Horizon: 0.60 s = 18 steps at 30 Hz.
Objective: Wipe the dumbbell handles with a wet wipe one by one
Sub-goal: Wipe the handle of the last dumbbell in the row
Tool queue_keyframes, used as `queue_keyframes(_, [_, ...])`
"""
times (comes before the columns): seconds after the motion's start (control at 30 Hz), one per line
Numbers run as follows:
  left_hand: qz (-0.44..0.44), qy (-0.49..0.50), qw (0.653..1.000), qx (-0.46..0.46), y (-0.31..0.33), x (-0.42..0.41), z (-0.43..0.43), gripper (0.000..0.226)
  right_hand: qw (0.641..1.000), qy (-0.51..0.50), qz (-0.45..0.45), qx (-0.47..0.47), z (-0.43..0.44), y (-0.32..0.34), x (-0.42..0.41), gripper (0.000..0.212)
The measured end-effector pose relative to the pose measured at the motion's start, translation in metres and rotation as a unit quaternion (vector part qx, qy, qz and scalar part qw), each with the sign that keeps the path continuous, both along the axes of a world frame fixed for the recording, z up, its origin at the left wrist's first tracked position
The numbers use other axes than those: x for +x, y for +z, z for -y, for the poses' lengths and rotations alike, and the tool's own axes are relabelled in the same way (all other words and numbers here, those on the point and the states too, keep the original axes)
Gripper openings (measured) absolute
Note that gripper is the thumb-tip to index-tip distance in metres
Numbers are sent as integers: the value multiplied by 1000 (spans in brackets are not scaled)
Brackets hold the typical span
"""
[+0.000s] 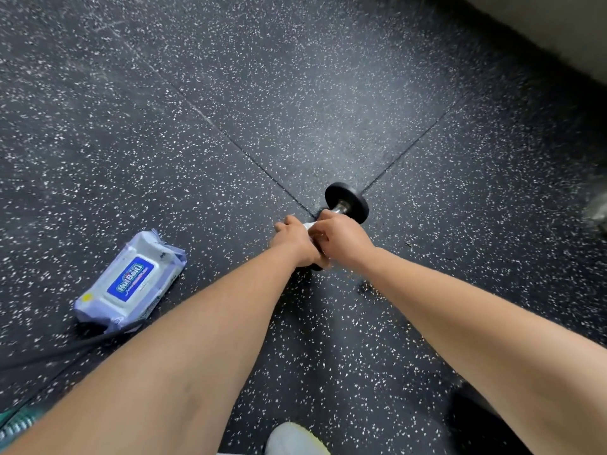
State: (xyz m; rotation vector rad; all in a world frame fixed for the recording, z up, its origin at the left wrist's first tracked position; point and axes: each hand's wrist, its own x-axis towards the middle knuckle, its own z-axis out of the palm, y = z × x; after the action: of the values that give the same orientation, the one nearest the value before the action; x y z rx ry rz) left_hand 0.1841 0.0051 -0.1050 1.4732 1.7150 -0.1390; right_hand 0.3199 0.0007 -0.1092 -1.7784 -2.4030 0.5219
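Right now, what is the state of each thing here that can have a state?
dumbbell, lying on the floor, held by both hands
wet wipe, wrapped on the handle, mostly hidden by the hands
left hand, grips the dumbbell at its near end
right hand, grips the wet wipe around the handle
wipe pack, lying on the floor, lid closed

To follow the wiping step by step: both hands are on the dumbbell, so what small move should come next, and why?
Probably slide the right hand with the wet wipe along the handle toward the far head of the dumbbell: bare metal shows there, while the left hand seems to steady the near end.
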Motion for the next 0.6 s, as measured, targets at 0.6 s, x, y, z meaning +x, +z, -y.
queue_keyframes(0.6, [-16,-10,1000,14,2,1,2,133,991,-28,109,78,-19,-1,10,8])
